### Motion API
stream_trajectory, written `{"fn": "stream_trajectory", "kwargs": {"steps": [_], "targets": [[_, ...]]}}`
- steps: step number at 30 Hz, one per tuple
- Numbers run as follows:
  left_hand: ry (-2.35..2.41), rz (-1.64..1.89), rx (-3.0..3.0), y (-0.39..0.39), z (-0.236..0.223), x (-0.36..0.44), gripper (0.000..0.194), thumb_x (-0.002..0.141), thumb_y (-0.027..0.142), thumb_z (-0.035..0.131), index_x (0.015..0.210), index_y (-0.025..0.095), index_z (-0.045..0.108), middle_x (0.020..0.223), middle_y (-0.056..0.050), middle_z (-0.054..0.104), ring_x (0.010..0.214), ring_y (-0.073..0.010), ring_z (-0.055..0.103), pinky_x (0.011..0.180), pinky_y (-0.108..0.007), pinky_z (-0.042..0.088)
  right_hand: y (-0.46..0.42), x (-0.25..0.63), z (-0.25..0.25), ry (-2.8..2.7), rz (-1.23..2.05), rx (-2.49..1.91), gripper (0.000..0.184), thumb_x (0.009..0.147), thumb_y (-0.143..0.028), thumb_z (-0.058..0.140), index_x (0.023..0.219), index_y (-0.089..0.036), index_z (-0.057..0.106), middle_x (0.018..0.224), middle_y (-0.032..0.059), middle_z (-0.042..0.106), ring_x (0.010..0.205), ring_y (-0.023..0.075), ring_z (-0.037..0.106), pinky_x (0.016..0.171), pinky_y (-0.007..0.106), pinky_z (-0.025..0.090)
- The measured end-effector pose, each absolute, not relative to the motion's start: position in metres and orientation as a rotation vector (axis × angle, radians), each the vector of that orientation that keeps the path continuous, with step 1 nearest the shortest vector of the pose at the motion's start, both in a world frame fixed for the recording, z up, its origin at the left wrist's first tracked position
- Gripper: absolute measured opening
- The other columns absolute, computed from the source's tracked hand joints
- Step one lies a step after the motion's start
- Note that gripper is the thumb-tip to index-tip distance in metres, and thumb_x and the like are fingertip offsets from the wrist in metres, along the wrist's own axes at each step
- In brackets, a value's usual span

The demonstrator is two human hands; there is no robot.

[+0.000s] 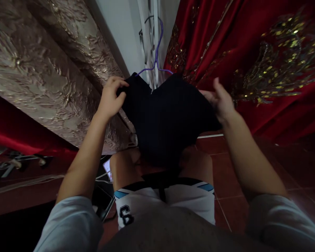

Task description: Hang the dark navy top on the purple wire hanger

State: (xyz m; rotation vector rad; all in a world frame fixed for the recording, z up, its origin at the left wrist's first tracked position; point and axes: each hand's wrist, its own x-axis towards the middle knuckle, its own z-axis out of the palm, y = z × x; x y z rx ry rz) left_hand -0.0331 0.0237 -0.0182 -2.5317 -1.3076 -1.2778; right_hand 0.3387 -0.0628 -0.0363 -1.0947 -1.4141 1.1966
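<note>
A dark navy garment (162, 115) hangs on a purple wire hanger (157, 52) in front of me, over my knees. My left hand (110, 98) is closed in a pinch on the garment's left shoulder edge. At the right shoulder edge, my right hand (222, 99) grips the cloth with the fingers curled around it. The hanger's hook rises toward a white rail or frame (151, 31) against the wall. The hanger's lower part is hidden inside the garment.
A gold embossed curtain or fabric (42, 63) fills the left. A red garment with gold sequin embroidery (265, 59) hangs at the right. A phone (107, 168) and a dark tablet-like object (103, 199) lie by my left knee on the red tiled floor (225, 175).
</note>
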Motion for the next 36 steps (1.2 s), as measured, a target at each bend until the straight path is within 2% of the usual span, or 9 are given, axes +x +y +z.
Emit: {"fn": "stream_trajectory", "kwargs": {"steps": [5, 13, 17, 19, 24, 29, 32, 34, 36], "targets": [[-1.317, -1.594, -2.383, 0.006, -0.024, -0.002, 0.019, 0.096, 0.036, 0.058, 0.111, 0.026, 0.065, 0.112, -0.009, 0.066, 0.109, -0.0274, 0.064, 0.097, -0.045, 0.055, -0.074, 0.332, -0.020, -1.658, 0.996, -1.089, 0.040, 0.082, -0.055, 0.077, 0.105, -0.023, 0.075, 0.092, 0.0039, 0.073, 0.088, 0.0223, 0.071, 0.083, 0.039, 0.060], [-1.332, -1.949, -2.697, -0.052, 0.011, 0.047, 0.026, 0.102, 0.036, 0.049, 0.119, 0.023, 0.065, 0.113, -0.008, 0.071, 0.104, -0.0231, 0.072, 0.093, -0.038, 0.059, -0.102, 0.334, -0.007, -1.409, 0.725, -0.971, 0.021, 0.093, -0.045, 0.067, 0.099, -0.026, 0.073, 0.090, 0.0042, 0.071, 0.082, 0.0211, 0.069, 0.072, 0.036, 0.058], [-1.445, -2.313, -2.939, -0.084, 0.029, 0.057, 0.033, 0.103, 0.030, 0.038, 0.121, 0.019, 0.064, 0.127, -0.010, 0.069, 0.120, -0.0221, 0.068, 0.102, -0.037, 0.056, -0.138, 0.317, 0.000, -1.903, 0.906, -0.865, 0.020, 0.090, -0.040, 0.073, 0.103, -0.025, 0.073, 0.086, 0.0000, 0.067, 0.077, 0.0161, 0.064, 0.069, 0.028, 0.054], [-1.660, -2.438, -3.052, -0.100, 0.027, 0.054, 0.032, 0.101, 0.028, 0.040, 0.116, 0.017, 0.066, 0.123, -0.011, 0.071, 0.111, -0.0207, 0.072, 0.094, -0.034, 0.060, -0.146, 0.309, 0.000, -2.247, 1.082, -0.732, 0.020, 0.091, -0.038, 0.072, 0.104, -0.023, 0.074, 0.091, 0.0003, 0.070, 0.082, 0.0156, 0.065, 0.075, 0.027, 0.054], [-2.268, -1.732, -3.319, -0.131, 0.008, 0.020, 0.021, 0.088, 0.027, 0.068, 0.106, 0.019, 0.074, 0.081, -0.006, 0.068, 0.054, -0.0105, 0.056, 0.050, -0.022, 0.050, -0.115, 0.311, -0.026, -2.147, 0.886, -0.853, 0.030, 0.096, -0.042, 0.063, 0.117, -0.024, 0.072, 0.113, 0.0049, 0.073, 0.098, 0.0182, 0.069, 0.090, 0.032, 0.056], [-1.968, -0.865, -3.454, -0.139, 0.019, -0.021, 0.020, 0.095, 0.036, 0.060, 0.092, 0.025, 0.076, 0.082, -0.006, 0.071, 0.066, -0.0149, 0.061, 0.055, -0.023, 0.049, -0.061, 0.312, -0.072, -1.960, 0.633, -0.927, 0.060, 0.088, -0.045, 0.072, 0.143, -0.028, 0.057, 0.149, 0.0087, 0.054, 0.136, 0.0247, 0.052, 0.111, 0.042, 0.046], [-1.811, -0.965, -3.265, -0.126, 0.023, -0.033, 0.026, 0.096, 0.037, 0.058, 0.078, 0.023, 0.072, 0.095, -0.007, 0.075, 0.083, -0.0197, 0.067, 0.070, -0.030, 0.054, -0.055, 0.311, -0.085, -1.994, 0.909, -0.927, 0.034, 0.091, -0.050, 0.067, 0.108, -0.021, 0.073, 0.108, 0.0051, 0.071, 0.102, 0.0187, 0.064, 0.089, 0.030, 0.052], [-1.759, -1.267, -2.989, -0.111, 0.018, -0.034, 0.018, 0.094, 0.033, 0.060, 0.085, 0.023, 0.071, 0.092, -0.006, 0.074, 0.085, -0.0206, 0.068, 0.078, -0.034, 0.055, -0.058, 0.313, -0.083, -1.925, 1.091, -0.951, 0.037, 0.091, -0.054, 0.065, 0.082, -0.018, 0.071, 0.074, 0.0002, 0.064, 0.070, 0.0128, 0.058, 0.063, 0.025, 0.047], [-1.657, -1.543, -2.685, -0.097, 0.014, -0.029, 0.012, 0.092, 0.029, 0.064, 0.100, 0.024, 0.072, 0.095, -0.006, 0.073, 0.090, -0.0215, 0.069, 0.086, -0.037, 0.055, -0.055, 0.314, -0.073, -1.803, 1.126, -0.975, 0.041, 0.089, -0.057, 0.067, 0.076, -0.018, 0.067, 0.064, -0.0024, 0.057, 0.057, 0.0098, 0.049, 0.051, 0.023, 0.037]]}}
